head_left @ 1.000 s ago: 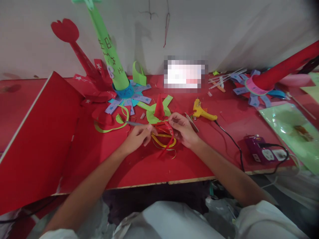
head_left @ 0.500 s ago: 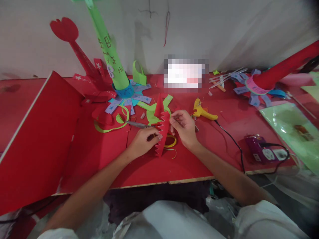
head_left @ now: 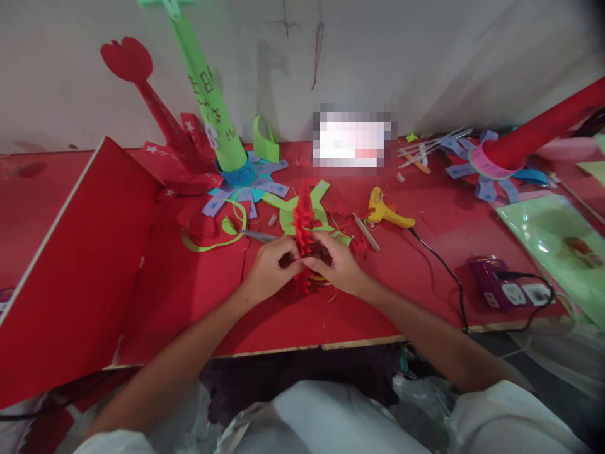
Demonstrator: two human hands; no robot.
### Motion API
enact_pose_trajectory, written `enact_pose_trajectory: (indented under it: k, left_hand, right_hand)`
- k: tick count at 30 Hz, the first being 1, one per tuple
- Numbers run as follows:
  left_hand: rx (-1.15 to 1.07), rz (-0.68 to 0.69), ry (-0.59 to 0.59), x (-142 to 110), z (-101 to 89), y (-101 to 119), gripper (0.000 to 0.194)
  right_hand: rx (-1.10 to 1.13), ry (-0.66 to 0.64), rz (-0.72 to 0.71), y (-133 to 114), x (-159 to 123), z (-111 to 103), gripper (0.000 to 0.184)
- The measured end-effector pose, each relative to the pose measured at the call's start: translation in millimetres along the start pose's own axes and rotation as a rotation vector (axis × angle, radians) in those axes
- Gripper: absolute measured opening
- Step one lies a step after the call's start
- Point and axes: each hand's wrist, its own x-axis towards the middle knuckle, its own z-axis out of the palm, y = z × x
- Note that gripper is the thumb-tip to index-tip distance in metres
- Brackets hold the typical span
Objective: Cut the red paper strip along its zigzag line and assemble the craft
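Note:
Between my two hands stands a red paper strip with a zigzag edge (head_left: 303, 228), seen nearly edge-on. My left hand (head_left: 275, 261) pinches it from the left, and my right hand (head_left: 336, 261) grips it from the right, their fingertips almost meeting at its middle. Under the hands lie scissors; the blades (head_left: 258, 236) point left and a bit of yellow handle (head_left: 317, 276) shows. Just behind the strip lies a light green paper cutout (head_left: 287, 221).
A yellow glue gun (head_left: 391, 216) lies to the right, its cord running to a purple power socket (head_left: 491, 284). Green (head_left: 217, 120) and red paper towers (head_left: 543, 129) stand at the back. A red board (head_left: 70, 271) rises at left; a blurred-out bright rectangle (head_left: 352, 139) is at the wall.
My right hand has come down and left onto the strip, which has turned from showing its flat face to nearly edge-on. A pencil-like stick behind the right hand is now uncovered.

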Motion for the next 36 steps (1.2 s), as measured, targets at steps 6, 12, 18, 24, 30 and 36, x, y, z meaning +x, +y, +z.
enact_pose_trajectory:
  k: [6, 12, 18, 24, 30, 36]
  left_hand:
    - [-0.036, -0.039, -0.066, 0.1, 1.8, -1.1, 0.036]
    - [-0.118, -0.094, -0.107, 1.0, 0.4, -2.6, 0.045]
    - [-0.199, -0.09, -0.088, 3.0, -2.5, 0.0, 0.05]
    - [-0.248, -0.12, -0.036, 4.6, -4.0, -2.8, 0.051]
    - [-0.233, -0.162, 0.08, 5.6, -3.6, -0.6, 0.056]
    - [-0.325, -0.226, 0.086, 4.6, -2.0, -6.9, 0.047]
  right_hand:
    - [0.199, -0.015, 0.089, -1.4, -1.9, 3.1, 0.042]
    - [0.273, 0.054, 0.112, 2.6, 5.2, 2.7, 0.041]
    - [0.252, 0.065, 0.111, -3.7, 9.2, -2.2, 0.04]
    - [0.299, 0.091, 0.163, -3.8, 11.4, -5.0, 0.049]
    - [0.426, 0.166, 0.211, 0.7, 11.4, -6.0, 0.044]
    - [0.457, 0.187, 0.194, 5.1, 12.0, -4.9, 0.037]
